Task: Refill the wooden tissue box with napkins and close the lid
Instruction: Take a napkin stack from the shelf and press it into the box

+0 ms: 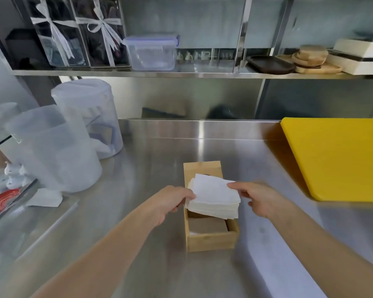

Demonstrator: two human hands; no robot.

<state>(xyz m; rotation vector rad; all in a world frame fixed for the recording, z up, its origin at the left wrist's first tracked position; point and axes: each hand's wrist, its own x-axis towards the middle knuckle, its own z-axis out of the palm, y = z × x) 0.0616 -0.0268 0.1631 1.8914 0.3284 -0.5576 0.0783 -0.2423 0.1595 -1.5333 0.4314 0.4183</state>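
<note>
A long wooden tissue box (pixel 211 241) lies on the steel counter in front of me, its near part open. Its wooden lid (pixel 202 168) is slid back toward the far end. A thick stack of white napkins (pixel 213 196) hovers tilted just above the open box. My left hand (pixel 170 201) grips the stack's left edge and my right hand (pixel 258 198) pinches its right edge. Brown material shows inside the box below the stack.
A yellow cutting board (pixel 336 155) lies at the right. Two large translucent plastic containers (pixel 54 147) stand at the left, with a small white packet (pixel 44 197) beside them. A steel shelf (pixel 181 73) above holds a clear lidded container, wrapped boxes and wooden plates.
</note>
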